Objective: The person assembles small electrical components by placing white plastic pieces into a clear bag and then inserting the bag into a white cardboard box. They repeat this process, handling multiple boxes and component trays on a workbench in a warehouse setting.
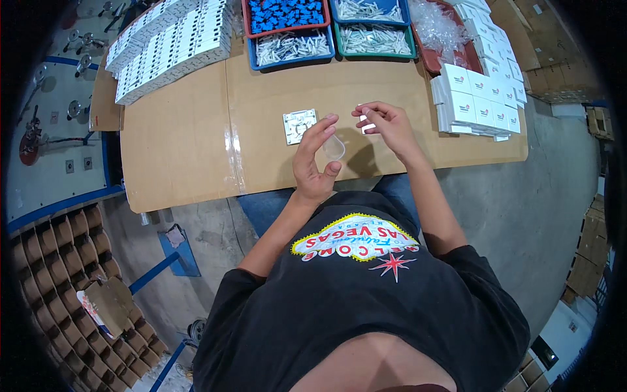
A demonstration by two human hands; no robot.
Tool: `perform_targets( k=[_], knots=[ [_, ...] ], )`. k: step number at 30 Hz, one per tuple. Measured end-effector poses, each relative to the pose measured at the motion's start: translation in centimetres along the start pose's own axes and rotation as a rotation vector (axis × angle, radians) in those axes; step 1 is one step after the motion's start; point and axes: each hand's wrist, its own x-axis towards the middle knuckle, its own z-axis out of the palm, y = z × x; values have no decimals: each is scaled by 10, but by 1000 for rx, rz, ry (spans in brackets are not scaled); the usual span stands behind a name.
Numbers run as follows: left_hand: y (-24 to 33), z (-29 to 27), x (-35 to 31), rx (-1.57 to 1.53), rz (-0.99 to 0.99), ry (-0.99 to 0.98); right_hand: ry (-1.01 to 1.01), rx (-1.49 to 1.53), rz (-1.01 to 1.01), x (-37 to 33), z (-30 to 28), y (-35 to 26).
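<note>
Clear piece point(335, 148) is clamped in left hand point(312, 160); for right hand point(392, 126), finger grip cannot be told; plate point(297, 129) is yet untouched.

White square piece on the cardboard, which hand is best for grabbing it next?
Probably the left hand: it's closest to the white square piece, while the right hand is farther across. The left seems to hold a clear piece, though, so it might need freeing first.

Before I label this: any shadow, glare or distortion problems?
Head view: fisheye warps the rack toward a black rim; head view: dark shadow on the cardboard below the right hand; head view: glints on the tape and plastic; head view: clear piece at the left hand, faint outline.
</note>
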Motion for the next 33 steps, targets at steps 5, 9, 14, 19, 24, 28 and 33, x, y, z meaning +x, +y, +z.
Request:
perform_targets(
  k=[5, 9, 14, 19, 24, 28, 33],
  knots=[
    [2, 4, 6, -28, 26, 74, 24, 31, 28, 0, 4, 6],
    [-10, 4, -8, -57, -274, -40, 46, -6, 5, 11, -6, 10],
    [-44, 19, -31, 52, -609, -244, 90, -115, -174, 61, -36, 9],
    [-80, 20, -59, 294, -589, -334, 285, -511, -380, 141, -76, -24],
    [-76, 23, -55, 396, -360, -350, 448, -823, -458, 232, -104, -43],
    [-75, 23, -54, 402, -335, -372, 569, -1039, -309, 277, -99, -57],
    [-74, 25, -51, 438, -274, -395, 657, -1185, -204, 315, -105, -49]
  ],
)
